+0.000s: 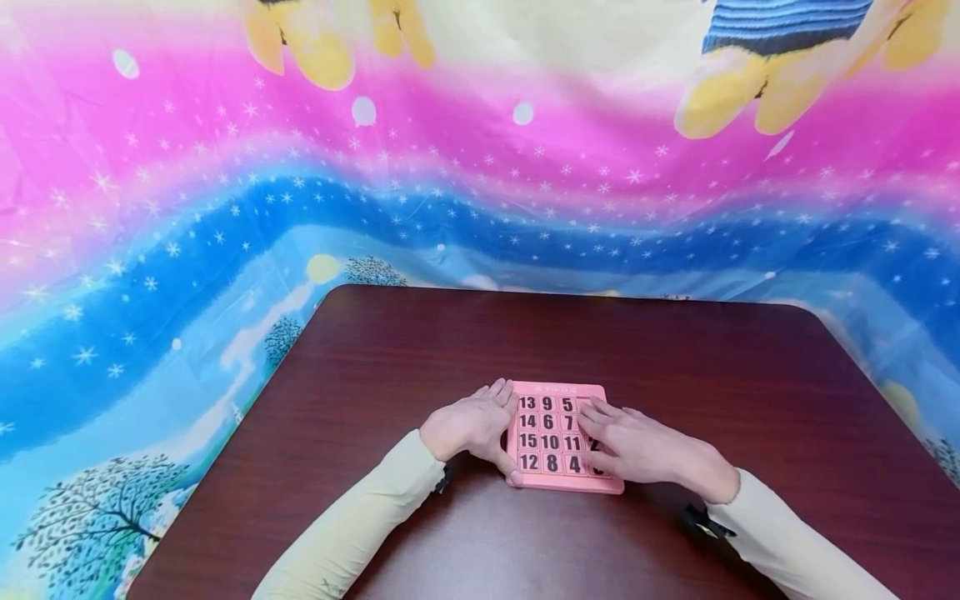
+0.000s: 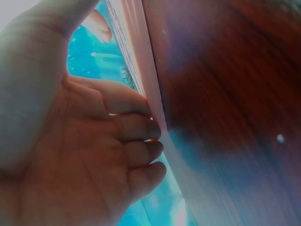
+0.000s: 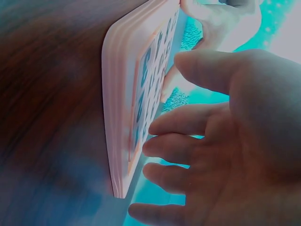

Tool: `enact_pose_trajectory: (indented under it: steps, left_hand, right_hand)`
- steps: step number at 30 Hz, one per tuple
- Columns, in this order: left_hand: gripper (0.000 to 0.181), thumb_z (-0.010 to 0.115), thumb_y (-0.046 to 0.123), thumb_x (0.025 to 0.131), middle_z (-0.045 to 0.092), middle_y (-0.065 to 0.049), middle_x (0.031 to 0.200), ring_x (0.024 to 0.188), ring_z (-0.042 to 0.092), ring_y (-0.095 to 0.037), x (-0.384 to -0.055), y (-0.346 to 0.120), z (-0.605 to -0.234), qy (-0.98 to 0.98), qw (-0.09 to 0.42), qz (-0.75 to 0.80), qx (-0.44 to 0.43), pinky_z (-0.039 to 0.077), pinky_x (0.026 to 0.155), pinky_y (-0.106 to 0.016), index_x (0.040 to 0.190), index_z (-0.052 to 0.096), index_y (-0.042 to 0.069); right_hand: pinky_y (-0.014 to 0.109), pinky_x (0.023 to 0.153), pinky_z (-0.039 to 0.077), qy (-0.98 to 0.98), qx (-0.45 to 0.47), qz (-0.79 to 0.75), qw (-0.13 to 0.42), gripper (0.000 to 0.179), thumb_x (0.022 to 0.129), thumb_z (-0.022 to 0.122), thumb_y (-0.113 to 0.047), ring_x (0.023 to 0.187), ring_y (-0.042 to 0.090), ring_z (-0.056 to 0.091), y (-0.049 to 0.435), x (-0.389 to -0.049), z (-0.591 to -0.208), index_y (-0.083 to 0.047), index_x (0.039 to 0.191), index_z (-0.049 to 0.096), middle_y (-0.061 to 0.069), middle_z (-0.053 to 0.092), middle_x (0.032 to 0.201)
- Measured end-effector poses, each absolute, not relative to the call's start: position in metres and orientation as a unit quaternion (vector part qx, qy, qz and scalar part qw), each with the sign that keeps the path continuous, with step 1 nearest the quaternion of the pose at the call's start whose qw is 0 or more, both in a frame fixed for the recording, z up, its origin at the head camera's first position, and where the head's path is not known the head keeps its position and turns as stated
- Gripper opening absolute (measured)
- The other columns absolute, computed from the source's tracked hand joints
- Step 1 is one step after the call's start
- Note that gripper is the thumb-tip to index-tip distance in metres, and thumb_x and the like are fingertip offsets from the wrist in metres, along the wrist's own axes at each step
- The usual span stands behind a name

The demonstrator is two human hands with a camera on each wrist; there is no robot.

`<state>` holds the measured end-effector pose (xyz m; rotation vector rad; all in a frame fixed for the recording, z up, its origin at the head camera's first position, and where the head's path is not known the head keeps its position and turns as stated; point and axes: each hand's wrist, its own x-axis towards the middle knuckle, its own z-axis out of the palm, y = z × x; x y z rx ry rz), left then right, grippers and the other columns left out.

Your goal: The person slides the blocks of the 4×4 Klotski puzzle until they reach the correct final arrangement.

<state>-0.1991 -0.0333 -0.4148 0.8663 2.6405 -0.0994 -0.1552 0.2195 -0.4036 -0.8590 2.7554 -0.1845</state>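
Note:
A pink sliding number puzzle (image 1: 551, 433) lies flat on the dark wooden table, its black numbers facing up. Along its left edge rests my left hand (image 1: 476, 425), fingers fairly straight at the upper part and thumb by the lower left corner. In the left wrist view, the fingertips (image 2: 155, 129) meet the puzzle's side. My right hand (image 1: 645, 442) reaches over the right column, fingers extended at the tiles and hiding several numbers. The right wrist view shows the puzzle's layered side (image 3: 117, 108) and straight, spread fingers (image 3: 174, 146) close to its face.
The brown table (image 1: 420, 342) has rounded far corners and surrounds the puzzle. Behind it hangs a colourful cloth (image 1: 465, 200) with snowflakes and trees, reaching down past the table's left and right edges. Dark straps (image 1: 708, 523) show near the pale sleeve cuffs.

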Motion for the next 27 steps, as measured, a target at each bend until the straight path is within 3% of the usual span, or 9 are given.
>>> enact_pose_trajectory:
  steps: [27]
  left_hand:
    - [0.128,0.073,0.076,0.064,0.012,-0.014,0.165,0.154,0.009,-0.025,-0.1988,-0.0334,-0.4156,0.933,0.179,-0.037,0.309,0.014,0.127,-0.034,0.156,0.021,0.004]
  right_hand:
    - [0.065,0.110,0.037,0.949,-0.290,-0.046,0.114,0.062,0.094,0.061,-0.042,0.143,0.041,0.035,0.2254,-0.1592,-0.4086,-0.002,0.141,0.052,0.021,0.045,0.150]
